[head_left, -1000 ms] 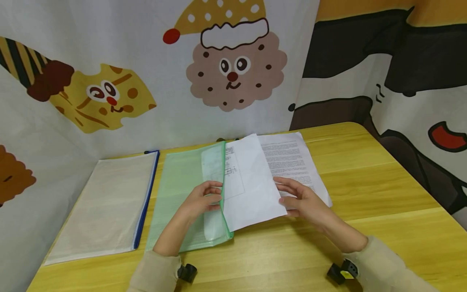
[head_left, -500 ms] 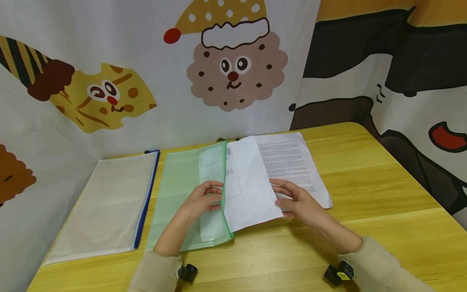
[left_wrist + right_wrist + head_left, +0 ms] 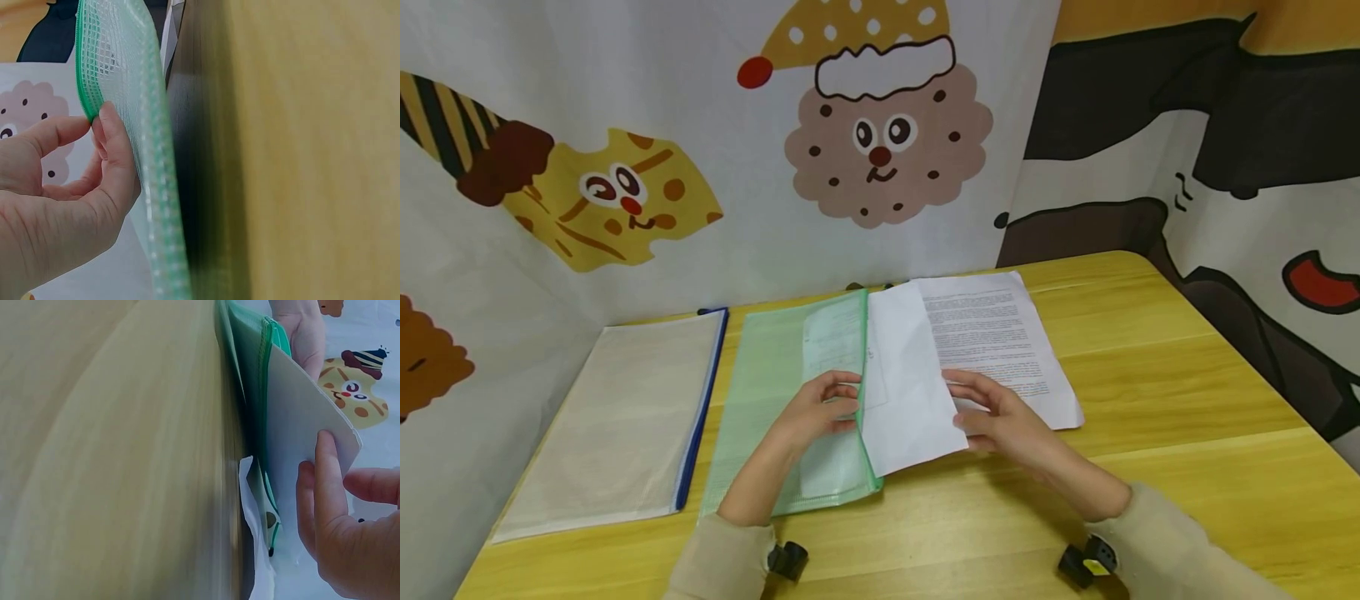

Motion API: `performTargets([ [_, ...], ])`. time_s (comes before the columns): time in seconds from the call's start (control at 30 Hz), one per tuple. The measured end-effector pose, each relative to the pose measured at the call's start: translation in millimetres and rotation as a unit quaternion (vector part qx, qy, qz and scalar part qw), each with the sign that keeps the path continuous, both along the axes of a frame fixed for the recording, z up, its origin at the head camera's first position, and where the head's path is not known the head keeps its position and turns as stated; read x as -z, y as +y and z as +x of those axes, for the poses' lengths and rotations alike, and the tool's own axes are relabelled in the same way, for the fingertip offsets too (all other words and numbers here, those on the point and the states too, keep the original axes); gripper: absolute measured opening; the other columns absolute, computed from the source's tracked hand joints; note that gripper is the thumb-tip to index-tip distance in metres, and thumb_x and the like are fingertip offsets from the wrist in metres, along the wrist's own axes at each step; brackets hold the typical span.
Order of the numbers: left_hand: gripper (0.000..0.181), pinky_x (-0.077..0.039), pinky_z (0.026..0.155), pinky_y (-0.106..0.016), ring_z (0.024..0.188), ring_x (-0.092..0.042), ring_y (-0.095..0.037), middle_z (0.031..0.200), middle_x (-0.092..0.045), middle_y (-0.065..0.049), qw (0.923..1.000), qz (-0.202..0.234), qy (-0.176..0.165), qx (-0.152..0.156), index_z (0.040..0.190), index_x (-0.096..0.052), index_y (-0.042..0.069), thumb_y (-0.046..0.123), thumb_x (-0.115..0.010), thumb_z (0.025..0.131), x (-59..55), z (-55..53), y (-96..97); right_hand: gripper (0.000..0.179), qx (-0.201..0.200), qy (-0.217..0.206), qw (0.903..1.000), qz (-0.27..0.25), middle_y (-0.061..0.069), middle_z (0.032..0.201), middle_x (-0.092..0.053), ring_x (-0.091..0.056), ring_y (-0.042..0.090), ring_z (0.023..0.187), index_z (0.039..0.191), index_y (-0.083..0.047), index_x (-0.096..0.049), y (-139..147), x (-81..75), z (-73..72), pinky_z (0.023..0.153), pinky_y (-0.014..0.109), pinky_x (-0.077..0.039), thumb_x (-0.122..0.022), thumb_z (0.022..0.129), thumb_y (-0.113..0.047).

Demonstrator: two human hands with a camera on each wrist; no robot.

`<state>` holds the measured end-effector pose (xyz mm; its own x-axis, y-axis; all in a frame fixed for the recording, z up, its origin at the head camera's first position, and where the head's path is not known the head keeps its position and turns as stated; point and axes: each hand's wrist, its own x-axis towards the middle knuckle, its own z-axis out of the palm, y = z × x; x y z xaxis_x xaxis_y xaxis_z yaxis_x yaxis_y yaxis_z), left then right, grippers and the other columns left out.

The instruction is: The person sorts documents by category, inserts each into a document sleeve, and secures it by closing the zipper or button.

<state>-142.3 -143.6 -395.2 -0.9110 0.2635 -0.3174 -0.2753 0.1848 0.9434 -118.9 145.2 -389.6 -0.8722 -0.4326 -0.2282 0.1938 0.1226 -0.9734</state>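
Observation:
A green mesh zip pouch (image 3: 767,358) lies on the table, its mouth facing right. My left hand (image 3: 812,412) pinches the pouch's green zip edge between thumb and fingers, as the left wrist view shows at the zipper (image 3: 84,75). White paper (image 3: 906,383) is partly inside the pouch, its inner part showing through the mesh. My right hand (image 3: 1011,425) holds the paper's outer edge, with the thumb on one face and the fingers (image 3: 328,481) against the other. In the right wrist view the paper (image 3: 306,419) stands tilted up from the table.
A printed sheet (image 3: 985,333) lies on the wooden table (image 3: 1150,375), behind and right of the held paper. At the left lies a whitish zip pouch (image 3: 617,417) with a blue zipper edge. A cartoon-print curtain (image 3: 737,275) hangs along the table's back.
My right hand has moved left, sliding the paper further into the green pouch. More of the printed sheet behind shows. The left hand has stayed at the pouch's edge.

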Motion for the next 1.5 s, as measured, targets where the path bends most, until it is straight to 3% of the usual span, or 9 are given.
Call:
performTargets([
  [0.4,0.041,-0.058,0.082,-0.029,0.089,-0.056,-0.011,0.11,-0.053,-0.005,1.0,-0.003,-0.003,-0.007,0.137,-0.05,-0.002,0.003,-0.057,0.097,-0.5,-0.5,3.8,0.06,-0.023,0.01,0.9991,-0.033,0.027,0.156,-0.035,-0.067,0.019,0.106,0.154,-0.004,-0.031,-14,2.6,1.2,0.082,0.031,-0.06,-0.055,0.098,-0.003],
  [0.87,0.04,-0.058,0.081,-0.029,0.089,-0.056,-0.012,0.108,-0.053,-0.004,0.9999,-0.003,-0.005,-0.009,0.136,-0.051,0.0,0.004,-0.058,0.097,0.2,-1.0,5.8,0.059,-0.042,0.023,0.9983,-0.032,0.03,0.152,-0.037,-0.064,0.027,0.113,0.152,-0.001,-0.032,-32,8.1,-0.2,0.086,0.041,-0.06,-0.053,0.097,0.001],
  [1.5,0.039,-0.058,0.08,-0.03,0.092,-0.058,-0.014,0.11,-0.055,-0.007,0.9999,-0.001,0.002,-0.014,0.135,-0.051,-0.001,0.003,-0.058,0.096,-0.6,-0.4,7.3,0.058,-0.06,0.025,0.9972,-0.037,0.031,0.152,-0.035,-0.066,0.024,0.107,0.151,0.002,-0.032,-53,8.6,-3.3,0.087,0.044,-0.06,-0.051,0.096,0.005],
])
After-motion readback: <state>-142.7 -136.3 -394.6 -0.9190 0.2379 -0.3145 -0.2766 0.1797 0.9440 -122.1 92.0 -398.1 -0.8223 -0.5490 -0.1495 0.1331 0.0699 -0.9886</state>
